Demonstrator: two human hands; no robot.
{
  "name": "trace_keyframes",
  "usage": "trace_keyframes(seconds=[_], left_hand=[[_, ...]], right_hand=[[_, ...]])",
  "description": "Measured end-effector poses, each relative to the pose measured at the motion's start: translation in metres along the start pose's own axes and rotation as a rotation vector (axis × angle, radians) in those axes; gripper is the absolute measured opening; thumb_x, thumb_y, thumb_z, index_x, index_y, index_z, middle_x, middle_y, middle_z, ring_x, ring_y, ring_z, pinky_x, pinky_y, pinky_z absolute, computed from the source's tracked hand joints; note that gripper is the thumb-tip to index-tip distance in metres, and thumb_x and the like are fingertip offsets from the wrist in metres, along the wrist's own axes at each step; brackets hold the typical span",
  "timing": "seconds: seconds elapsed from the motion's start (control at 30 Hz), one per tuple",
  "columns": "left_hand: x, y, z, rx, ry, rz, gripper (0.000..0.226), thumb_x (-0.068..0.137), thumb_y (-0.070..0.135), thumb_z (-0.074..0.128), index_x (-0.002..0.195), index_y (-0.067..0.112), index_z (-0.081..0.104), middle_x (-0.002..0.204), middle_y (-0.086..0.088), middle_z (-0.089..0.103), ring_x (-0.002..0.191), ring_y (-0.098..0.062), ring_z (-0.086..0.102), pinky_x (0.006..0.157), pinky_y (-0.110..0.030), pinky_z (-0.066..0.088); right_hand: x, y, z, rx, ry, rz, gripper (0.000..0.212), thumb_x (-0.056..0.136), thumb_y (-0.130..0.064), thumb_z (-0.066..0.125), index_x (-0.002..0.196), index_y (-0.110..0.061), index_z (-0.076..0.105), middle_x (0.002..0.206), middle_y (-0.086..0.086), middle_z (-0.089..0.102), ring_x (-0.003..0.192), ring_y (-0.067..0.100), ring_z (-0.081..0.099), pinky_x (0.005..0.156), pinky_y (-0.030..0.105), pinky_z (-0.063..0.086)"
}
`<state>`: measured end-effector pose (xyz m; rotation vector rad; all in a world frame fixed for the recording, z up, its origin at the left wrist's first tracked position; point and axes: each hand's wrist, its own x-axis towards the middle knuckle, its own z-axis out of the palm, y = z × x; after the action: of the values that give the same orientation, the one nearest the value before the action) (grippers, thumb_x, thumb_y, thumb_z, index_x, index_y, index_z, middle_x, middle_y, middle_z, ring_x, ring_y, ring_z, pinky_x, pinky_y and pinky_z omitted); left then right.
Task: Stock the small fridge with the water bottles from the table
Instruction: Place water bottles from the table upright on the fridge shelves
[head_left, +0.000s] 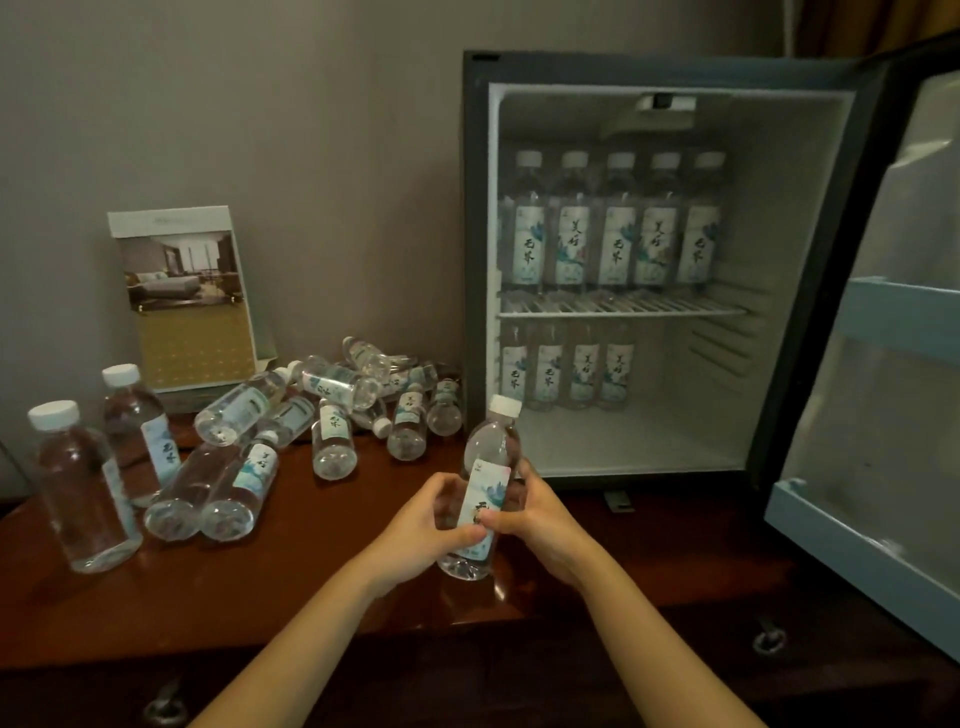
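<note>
I hold one clear water bottle with a white cap and a pale label, upright, just in front of the fridge's lower left corner. My left hand grips its lower body from the left and my right hand grips it from the right. The small black fridge stands open on the table. Several bottles line the back of its wire shelf and several more stand on the floor below at the left. A pile of bottles lies on the table to the left, with two upright bottles at the far left.
The fridge door is swung open to the right, its blue door shelves facing me. A standing photo card leans against the wall behind the pile. The dark wooden table has drawer handles along its front edge.
</note>
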<state>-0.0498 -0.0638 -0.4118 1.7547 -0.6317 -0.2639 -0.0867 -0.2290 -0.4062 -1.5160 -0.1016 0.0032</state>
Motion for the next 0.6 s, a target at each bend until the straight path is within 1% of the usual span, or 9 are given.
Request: trace_keyframes(seconds=[0.1,0.17,0.23,0.27,0.33,0.4,0.5,0.53,0.6], left_hand=[[0.015,0.009,0.021,-0.006,-0.03,0.021,0.052,0.078,0.011,0.073,0.121,0.019,0.044,0.114,-0.005,0.064,0.103,-0.017,0.065,0.086,-0.033,0.055],[0.028,0.019,0.038,-0.012,-0.03,0.048,0.052,0.078,0.006,0.072,0.119,0.023,0.044,0.116,-0.002,0.063,0.104,-0.012,0.064,0.085,-0.028,0.054],[0.045,0.028,0.056,0.009,-0.036,0.093,0.054,0.077,0.004,0.072,0.12,0.024,0.044,0.116,0.002,0.061,0.104,-0.006,0.062,0.084,-0.021,0.052],[0.054,0.033,0.064,0.037,-0.044,0.111,0.056,0.077,0.003,0.072,0.122,0.022,0.043,0.116,0.005,0.06,0.102,-0.001,0.06,0.082,-0.016,0.051],[0.073,0.043,0.081,0.062,-0.074,0.128,0.059,0.079,0.005,0.07,0.125,0.023,0.037,0.113,0.014,0.055,0.099,0.006,0.055,0.077,-0.01,0.048],[0.092,0.05,0.097,0.053,-0.086,0.125,0.06,0.08,0.01,0.07,0.126,0.027,0.034,0.111,0.019,0.051,0.101,0.006,0.051,0.075,-0.01,0.046],[0.12,0.054,0.121,0.017,-0.084,0.145,0.061,0.08,0.014,0.071,0.129,0.026,0.037,0.119,0.01,0.054,0.114,-0.007,0.053,0.082,-0.014,0.045],[0.128,0.055,0.128,0.0,-0.092,0.155,0.06,0.081,0.014,0.07,0.129,0.027,0.037,0.121,0.01,0.054,0.115,-0.006,0.052,0.085,-0.015,0.044],[0.144,0.055,0.138,-0.037,-0.12,0.181,0.056,0.084,0.013,0.067,0.126,0.033,0.037,0.123,0.016,0.051,0.116,-0.001,0.05,0.09,-0.016,0.045]], right_hand=[[-0.01,-0.004,-0.021,-0.002,0.093,-0.012,0.062,0.076,0.009,0.066,0.126,-0.019,0.043,0.116,0.007,0.063,0.107,0.02,0.062,0.088,0.032,0.053],[-0.016,-0.011,-0.036,-0.013,0.162,-0.038,0.057,0.076,0.009,0.066,0.122,-0.017,0.044,0.114,0.002,0.063,0.108,0.017,0.061,0.089,0.031,0.052],[-0.018,-0.018,-0.053,-0.048,0.236,-0.074,0.053,0.075,0.008,0.067,0.116,-0.018,0.046,0.114,0.002,0.062,0.109,0.019,0.06,0.089,0.031,0.051],[-0.019,-0.022,-0.062,-0.063,0.271,-0.087,0.053,0.074,0.009,0.068,0.115,-0.018,0.046,0.114,0.003,0.062,0.109,0.019,0.06,0.087,0.03,0.052],[-0.019,-0.029,-0.078,-0.069,0.327,-0.1,0.06,0.076,0.01,0.066,0.124,-0.017,0.042,0.121,0.004,0.059,0.111,0.019,0.059,0.086,0.029,0.053],[-0.018,-0.036,-0.093,-0.088,0.379,-0.115,0.064,0.08,0.009,0.062,0.132,-0.017,0.036,0.127,0.003,0.056,0.116,0.019,0.056,0.09,0.03,0.051],[-0.01,-0.043,-0.116,-0.134,0.457,-0.115,0.06,0.085,0.004,0.059,0.136,-0.019,0.035,0.129,0.003,0.055,0.111,0.013,0.056,0.086,0.022,0.048],[-0.006,-0.044,-0.124,-0.146,0.48,-0.11,0.06,0.086,0.001,0.059,0.137,-0.02,0.034,0.13,0.002,0.054,0.111,0.012,0.055,0.087,0.022,0.047],[0.003,-0.044,-0.139,-0.165,0.524,-0.11,0.061,0.086,-0.002,0.06,0.139,-0.021,0.035,0.131,0.001,0.053,0.116,0.014,0.054,0.092,0.026,0.046]])
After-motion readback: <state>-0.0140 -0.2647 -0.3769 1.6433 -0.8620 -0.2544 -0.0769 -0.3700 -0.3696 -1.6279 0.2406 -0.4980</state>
